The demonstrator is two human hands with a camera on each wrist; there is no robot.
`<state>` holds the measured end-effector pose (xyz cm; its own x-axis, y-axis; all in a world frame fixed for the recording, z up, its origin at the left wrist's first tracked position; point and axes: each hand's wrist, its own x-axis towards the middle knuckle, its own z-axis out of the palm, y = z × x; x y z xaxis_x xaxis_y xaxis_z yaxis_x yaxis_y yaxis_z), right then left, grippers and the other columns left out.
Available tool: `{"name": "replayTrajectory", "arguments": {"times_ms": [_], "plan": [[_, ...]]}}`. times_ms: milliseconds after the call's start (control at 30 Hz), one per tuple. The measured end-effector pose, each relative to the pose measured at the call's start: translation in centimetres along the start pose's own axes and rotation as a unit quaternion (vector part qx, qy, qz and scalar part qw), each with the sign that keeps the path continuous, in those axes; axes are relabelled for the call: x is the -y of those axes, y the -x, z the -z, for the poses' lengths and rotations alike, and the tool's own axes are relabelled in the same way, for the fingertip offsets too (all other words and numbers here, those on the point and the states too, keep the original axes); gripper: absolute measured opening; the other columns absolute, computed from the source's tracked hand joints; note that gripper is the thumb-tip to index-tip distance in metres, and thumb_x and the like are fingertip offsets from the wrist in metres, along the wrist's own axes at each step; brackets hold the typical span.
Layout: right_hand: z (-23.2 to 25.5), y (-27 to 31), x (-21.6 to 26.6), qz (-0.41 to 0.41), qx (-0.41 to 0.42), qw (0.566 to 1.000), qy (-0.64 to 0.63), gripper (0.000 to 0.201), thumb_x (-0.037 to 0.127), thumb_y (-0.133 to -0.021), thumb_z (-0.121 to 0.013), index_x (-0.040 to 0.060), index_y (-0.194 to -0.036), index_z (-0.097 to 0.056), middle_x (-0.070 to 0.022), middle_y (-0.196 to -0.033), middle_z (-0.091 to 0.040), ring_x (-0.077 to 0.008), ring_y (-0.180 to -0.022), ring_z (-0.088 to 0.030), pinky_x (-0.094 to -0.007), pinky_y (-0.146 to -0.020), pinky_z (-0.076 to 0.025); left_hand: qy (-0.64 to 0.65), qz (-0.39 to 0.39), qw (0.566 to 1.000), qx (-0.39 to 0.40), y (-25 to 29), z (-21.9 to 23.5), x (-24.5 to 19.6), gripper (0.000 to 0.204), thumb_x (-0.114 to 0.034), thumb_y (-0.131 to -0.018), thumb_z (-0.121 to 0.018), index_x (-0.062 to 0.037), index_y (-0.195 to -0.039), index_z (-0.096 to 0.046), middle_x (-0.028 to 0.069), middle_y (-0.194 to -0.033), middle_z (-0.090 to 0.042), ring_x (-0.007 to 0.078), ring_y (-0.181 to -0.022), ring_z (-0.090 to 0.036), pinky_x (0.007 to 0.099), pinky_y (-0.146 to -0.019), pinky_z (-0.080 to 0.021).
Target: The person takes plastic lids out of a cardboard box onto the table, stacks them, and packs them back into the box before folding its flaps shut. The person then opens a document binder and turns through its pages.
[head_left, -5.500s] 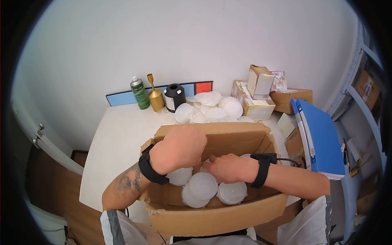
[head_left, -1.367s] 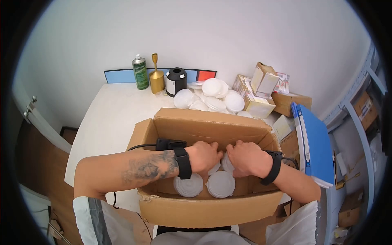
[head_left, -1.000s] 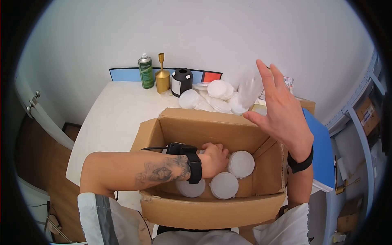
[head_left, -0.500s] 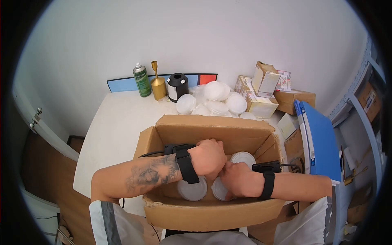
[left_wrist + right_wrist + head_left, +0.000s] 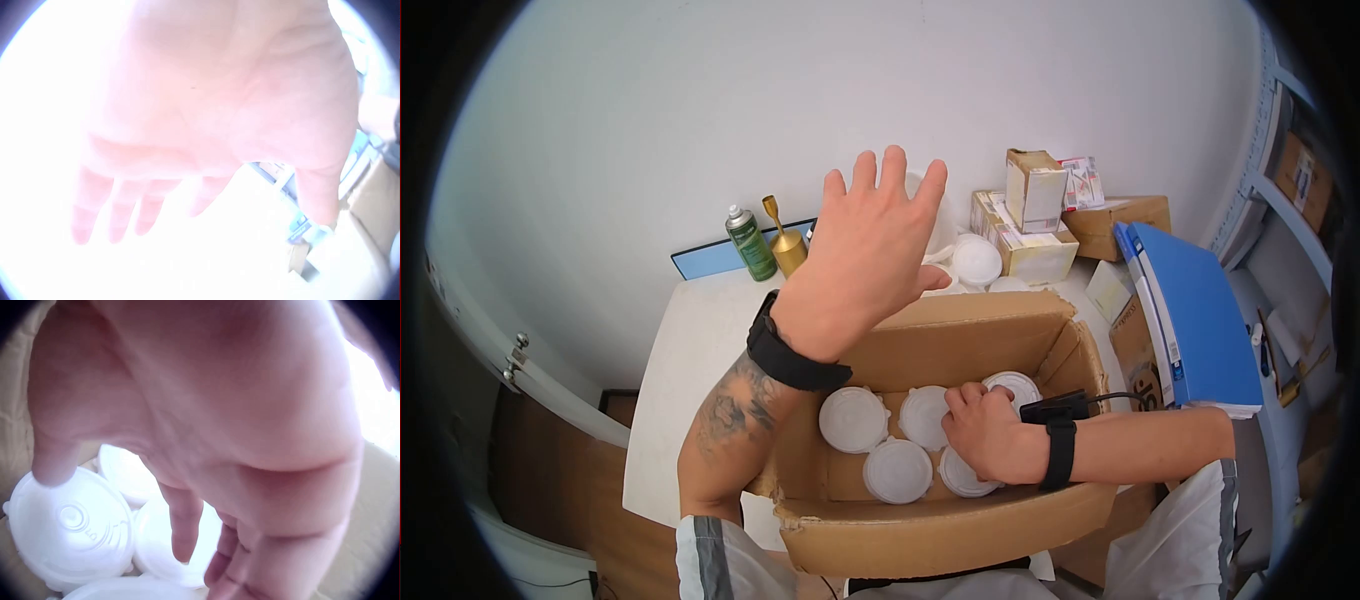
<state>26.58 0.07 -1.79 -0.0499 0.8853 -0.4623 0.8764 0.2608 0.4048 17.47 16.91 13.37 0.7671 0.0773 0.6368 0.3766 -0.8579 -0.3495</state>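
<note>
Left hand (image 5: 865, 240) has lifted away, spread wide, leaving the white lids (image 5: 967, 480) to the loose-fingered right hand (image 5: 994, 434) above

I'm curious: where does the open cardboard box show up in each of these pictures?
Head: open cardboard box at lower middle.
Left wrist: probably the brown surface at the lower right edge; the picture is washed out.
Right wrist: brown walls along both sides.
Shared landmark: round white lids, clear in the head and right wrist views.
</note>
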Motion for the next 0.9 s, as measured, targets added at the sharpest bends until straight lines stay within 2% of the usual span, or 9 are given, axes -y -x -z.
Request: {"name": "replayTrajectory", "arguments": {"times_ms": [33,133,233,467,600,667,800,833,900], "plan": [[0.0,0.1,-0.2,-0.001,-0.002,1.000,0.001,0.076,0.048,-0.074,-0.087,0.0023,-0.131,-0.068,-0.0201,-0.144,-0.052,-0.0381,-0.126,-0.054,-0.0588,-0.081,-0.058,-0.002,0.000,1.000,-0.001,0.0,0.3,-0.7,0.071,-0.037,-0.083,-0.082,-0.0030,-0.141,-0.058,0.0241,-0.126,-0.062,0.0379,-0.110,-0.067,0.0462,-0.091,-0.055],[-0.5,0.0,-0.3,-0.109,-0.061,0.989,0.081,0.061,0.033,-0.086,-0.079,0.0019,-0.137,-0.065,-0.0228,-0.143,-0.052,-0.0428,-0.129,-0.052,-0.0667,-0.087,-0.055,0.208,-0.007,0.945,0.252,1.0,0.8,-4.8,0.044,-0.026,-0.085,-0.080,-0.0007,-0.119,-0.068,0.0217,-0.104,-0.072,0.0372,-0.094,-0.073,0.0439,-0.078,-0.060],[-2.5,-3.0,-0.1,-0.144,0.120,0.977,0.106,0.062,0.025,-0.091,-0.072,0.0022,-0.146,-0.057,-0.0273,-0.142,-0.053,-0.0495,-0.129,-0.055,-0.0737,-0.082,-0.054,0.205,-0.108,0.869,0.436,4.4,-2.7,-7.7,0.026,-0.019,-0.084,-0.078,-0.0011,-0.102,-0.074,0.0154,-0.080,-0.074,0.0367,-0.083,-0.076,0.0437,-0.074,-0.062],[-0.3,-1.3,-2.5,-0.117,-0.033,0.992,-0.027,0.044,0.027,-0.087,-0.077,0.0007,-0.121,-0.068,-0.0206,-0.118,-0.073,-0.0453,-0.109,-0.071,-0.0532,-0.087,-0.060,0.143,-0.138,0.840,0.505,10.4,-8.9,-9.6,0.058,-0.028,-0.081,-0.082,-0.0024,-0.130,-0.065,0.0218,-0.121,-0.065,0.0381,-0.105,-0.074,0.0495,-0.075,-0.063],[6.5,2.6,-5.6,-0.020,0.052,0.993,-0.105,0.061,0.042,-0.073,-0.089,-0.0005,-0.111,-0.067,-0.0213,-0.114,-0.074,-0.0370,-0.109,-0.072,-0.0464,-0.090,-0.060,0.070,-0.142,0.831,0.534,10.7,-11.7,-12.9,0.073,-0.035,-0.084,-0.081,-0.0047,-0.146,-0.057,0.0205,-0.136,-0.056,0.0425,-0.117,-0.068,0.0643,-0.077,-0.061],[9.3,4.4,-7.5,0.003,0.005,0.988,-0.156,0.067,0.044,-0.074,-0.088,-0.0015,-0.118,-0.065,-0.0222,-0.117,-0.073,-0.0413,-0.109,-0.070,-0.0469,-0.093,-0.058,0.058,-0.158,0.837,0.521,11.0,-11.6,-13.3,0.069,-0.033,-0.086,-0.078,-0.0048,-0.145,-0.057,0.0207,-0.135,-0.057,0.0437,-0.118,-0.066,0.0658,-0.078,-0.061],[10.0,5.0,-11.8,-0.031,-0.405,0.882,-0.239,0.078,0.034,-0.078,-0.088,-0.0050,-0.137,-0.056,-0.0284,-0.127,-0.066,-0.0385,-0.114,-0.066,-0.0452,-0.096,-0.056,0.053,-0.165,0.862,0.476,11.6,-11.2,-13.1,0.055,-0.027,-0.091,-0.071,-0.0053,-0.141,-0.062,0.0214,-0.132,-0.059,0.0460,-0.117,-0.064,0.0652,-0.078,-0.060],[9.9,4.6,-11.3,-0.034,-0.406,0.880,-0.245,0.078,0.034,-0.078,-0.088,-0.0050,-0.137,-0.056,-0.0284,-0.127,-0.066,-0.0385,-0.114,-0.066,-0.0452,-0.096,-0.056,0.057,-0.174,0.862,0.473,11.6,-10.9,-13.0,0.053,-0.026,-0.092,-0.070,-0.0055,-0.139,-0.063,0.0208,-0.131,-0.060,0.0465,-0.115,-0.064,0.0643,-0.077,-0.060],[10.3,3.1,-9.3,-0.216,-0.560,0.796,-0.081,0.087,0.033,-0.080,-0.088,-0.0035,-0.148,-0.049,-0.0300,-0.133,-0.061,-0.0412,-0.114,-0.066,-0.0446,-0.093,-0.057,0.064,-0.152,0.861,0.482,11.3,-10.9,-13.5,0.059,-0.027,-0.086,-0.077,-0.0088,-0.141,-0.065,0.0194,-0.139,-0.057,0.0456,-0.122,-0.062,0.0654,-0.081,-0.059]]}}
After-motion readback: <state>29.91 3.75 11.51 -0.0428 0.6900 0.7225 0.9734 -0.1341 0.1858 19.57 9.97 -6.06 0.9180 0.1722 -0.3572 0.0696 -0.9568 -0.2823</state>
